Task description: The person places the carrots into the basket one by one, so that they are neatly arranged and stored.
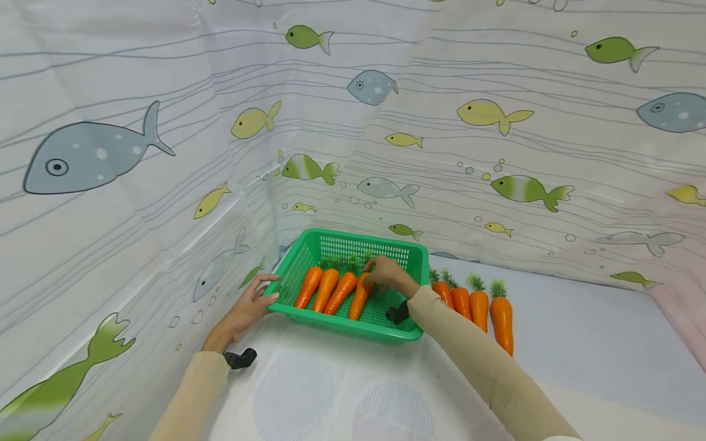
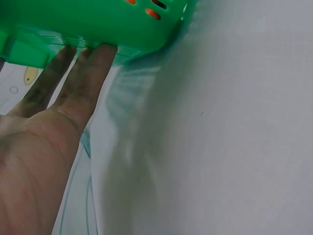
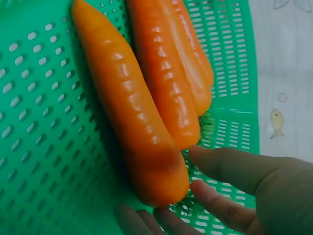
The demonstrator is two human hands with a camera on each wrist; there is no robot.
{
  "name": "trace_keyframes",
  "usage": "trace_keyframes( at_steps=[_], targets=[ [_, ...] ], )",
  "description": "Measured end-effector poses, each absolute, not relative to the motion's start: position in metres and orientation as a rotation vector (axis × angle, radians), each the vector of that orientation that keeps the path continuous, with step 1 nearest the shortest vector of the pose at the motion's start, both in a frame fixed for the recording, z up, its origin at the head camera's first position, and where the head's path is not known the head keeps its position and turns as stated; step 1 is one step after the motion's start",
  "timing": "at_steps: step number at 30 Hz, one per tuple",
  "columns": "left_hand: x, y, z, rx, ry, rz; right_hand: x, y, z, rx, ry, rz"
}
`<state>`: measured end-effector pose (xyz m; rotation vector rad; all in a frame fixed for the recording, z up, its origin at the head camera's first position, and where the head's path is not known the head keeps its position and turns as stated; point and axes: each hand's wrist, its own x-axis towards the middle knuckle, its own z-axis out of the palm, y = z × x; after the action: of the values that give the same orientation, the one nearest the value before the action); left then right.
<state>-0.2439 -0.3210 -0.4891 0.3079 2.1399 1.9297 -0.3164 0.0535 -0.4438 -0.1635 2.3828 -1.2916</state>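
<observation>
A green plastic basket (image 1: 353, 331) with slotted walls stands in the corner, holding several orange carrots with leafy green tops side by side. My right hand (image 1: 386, 274) is inside it, at the leafy end of the rightmost carrot (image 1: 361, 298). In the right wrist view, the fingers of the right hand (image 3: 230, 191) are spread around that carrot's thick end (image 3: 161, 181), not closed on it. My left hand (image 1: 248, 312) rests at the basket's left side. The left wrist view has its fingers (image 2: 93, 73) nearly straight, touching the basket wall (image 2: 98, 24) from outside.
Several more carrots (image 1: 478, 306) lie in a row to the right of the basket, partly behind the right forearm. A fish-patterned sheet (image 1: 331, 141) rises behind and on the left, close to the basket. White cloth (image 1: 309, 392) covers the surface in front.
</observation>
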Motion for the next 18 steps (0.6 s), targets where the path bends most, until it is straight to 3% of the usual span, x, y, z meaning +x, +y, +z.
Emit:
trace_keyframes(
  at_steps=[18],
  targets=[
    [-0.246,-0.322,-0.49,0.323,2.113,1.945,-0.305,0.127,-0.403,-0.408,2.47,-1.509]
  ],
)
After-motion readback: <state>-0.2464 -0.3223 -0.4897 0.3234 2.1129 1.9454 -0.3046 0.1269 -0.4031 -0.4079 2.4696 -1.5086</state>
